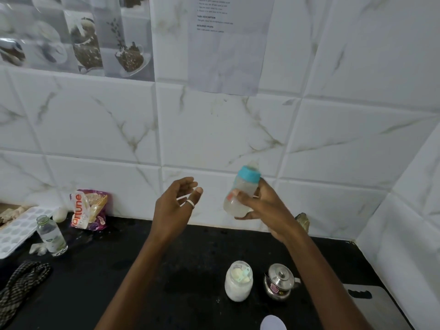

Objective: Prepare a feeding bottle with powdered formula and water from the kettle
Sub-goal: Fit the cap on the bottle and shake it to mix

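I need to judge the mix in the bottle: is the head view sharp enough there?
Head view: the feeding bottle, gripped by the right hand, is motion-blurred, its contents just a cloudy smear; the left hand is slightly soft too; the wide lens bows the wall tiles.

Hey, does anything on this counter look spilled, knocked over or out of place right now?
Nothing spilled or tipped. The powder jar stands open with a scoop inside, beside the kettle; a white round thing, maybe its lid, lies at the near edge. The right hand holds the capped feeding bottle tilted.
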The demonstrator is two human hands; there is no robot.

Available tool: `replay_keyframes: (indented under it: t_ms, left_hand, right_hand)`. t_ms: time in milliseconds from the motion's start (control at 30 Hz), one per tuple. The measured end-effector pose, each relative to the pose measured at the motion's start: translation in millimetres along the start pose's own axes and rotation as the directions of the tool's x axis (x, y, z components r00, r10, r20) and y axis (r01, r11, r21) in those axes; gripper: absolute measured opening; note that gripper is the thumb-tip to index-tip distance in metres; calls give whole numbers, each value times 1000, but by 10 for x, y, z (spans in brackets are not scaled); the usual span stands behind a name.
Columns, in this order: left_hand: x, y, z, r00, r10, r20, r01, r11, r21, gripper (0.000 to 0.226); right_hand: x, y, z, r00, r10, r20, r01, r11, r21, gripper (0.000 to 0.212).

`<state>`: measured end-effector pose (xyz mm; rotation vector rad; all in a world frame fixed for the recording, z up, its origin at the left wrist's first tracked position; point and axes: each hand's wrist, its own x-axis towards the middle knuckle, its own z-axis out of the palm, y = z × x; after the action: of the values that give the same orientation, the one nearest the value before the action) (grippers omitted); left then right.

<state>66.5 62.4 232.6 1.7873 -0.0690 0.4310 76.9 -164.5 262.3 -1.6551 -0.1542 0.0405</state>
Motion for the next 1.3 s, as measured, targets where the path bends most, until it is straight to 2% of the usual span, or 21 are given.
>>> replay_keyframes:
  t_ms: [100, 133, 167, 267, 300, 333, 433, 500, 567, 600, 700, 733, 800, 867, 900, 1000, 1033, 1100, 1167, 1267, 1300]
  left_hand:
    - [67, 38, -41, 1000, -11, -20, 12, 1000, 17, 31]
    - [84, 40, -48, 1000, -15, -28, 15, 1000, 20, 31]
    - [96, 40, -51, 999, -19, -37, 20, 999, 26, 31]
    - [124, 34, -33, 998, -24, -54, 26, 999, 42, 31]
    - [131, 33, -28, 998, -27, -53, 29, 999, 43, 31]
    - [133, 32, -24, 998, -32, -51, 34, 999, 42, 31]
    - [133, 6, -34, 998, -40, -50, 42, 998, 39, 31]
    - [140, -7, -42, 997, -53, -51, 55, 998, 36, 30]
    - [152, -3, -33, 997, -55, -51, 57, 998, 38, 30]
    - [156, 2, -33, 997, -55, -55, 57, 998, 38, 29]
    - [167, 6, -34, 997, -53, -53, 55, 998, 27, 28]
    - [169, 1, -35, 997, -54, -54, 56, 998, 25, 27]
    - [173, -3, -35, 997, -55, -58, 56, 998, 21, 27]
    - [181, 2, -28, 997, -50, -60, 52, 998, 27, 26]
    - [184, 9, -24, 997, -48, -58, 49, 998, 27, 25]
    - [182, 4, -34, 998, -44, -54, 45, 999, 24, 26]
    - [184, -2, -39, 997, -45, -57, 47, 999, 24, 26]
    - [195, -7, -47, 997, -44, -63, 46, 999, 26, 27]
    - [208, 6, -48, 997, -40, -67, 42, 999, 31, 28]
    - [216, 19, -50, 997, -35, -63, 37, 999, 26, 28]
    - [217, 19, -54, 997, -36, -64, 38, 999, 25, 28]
  right_hand:
    - [89, -165, -86, 988, -29, -153, 84, 927, 366, 57]
    - [108, -169, -61, 983, -31, -183, 100, 919, 381, 58]
    - [109, -149, -3, 984, -35, -174, 92, 939, 330, 57]
    - [74, 10, 172, 1000, 11, 24, -11, 1000, 20, 53]
    - [78, 32, 182, 999, 10, 32, -10, 1000, 12, 52]
    - [101, 35, 156, 1000, -2, 2, 2, 998, 66, 50]
    - [168, -29, 113, 985, 1, -171, 75, 896, 438, 50]
    - [165, -31, 171, 993, -7, -119, 49, 935, 352, 57]
    - [131, -15, 218, 1000, -3, -10, 4, 991, 136, 52]
    - [140, -24, 205, 1000, -8, -10, 9, 992, 126, 50]
    - [190, -71, 141, 987, -20, -160, 89, 894, 439, 57]
    - [199, -81, 152, 984, -24, -176, 105, 878, 467, 61]
    - [172, -80, 218, 997, -24, -67, 45, 944, 328, 62]
    - [136, -78, 248, 999, -35, 32, 29, 984, 178, 52]
    - [151, -87, 217, 998, -58, 14, 54, 980, 191, 50]
    - [197, -136, 167, 985, -52, -167, 129, 862, 490, 51]
    - [204, -142, 180, 984, -48, -172, 128, 861, 493, 54]
    - [176, -114, 225, 997, -26, -75, 49, 946, 320, 58]
    - [158, -102, 201, 998, -53, -25, 57, 970, 236, 55]
    - [197, -153, 134, 983, -69, -171, 145, 862, 486, 53]
    - [207, -170, 145, 981, -74, -181, 156, 854, 496, 55]
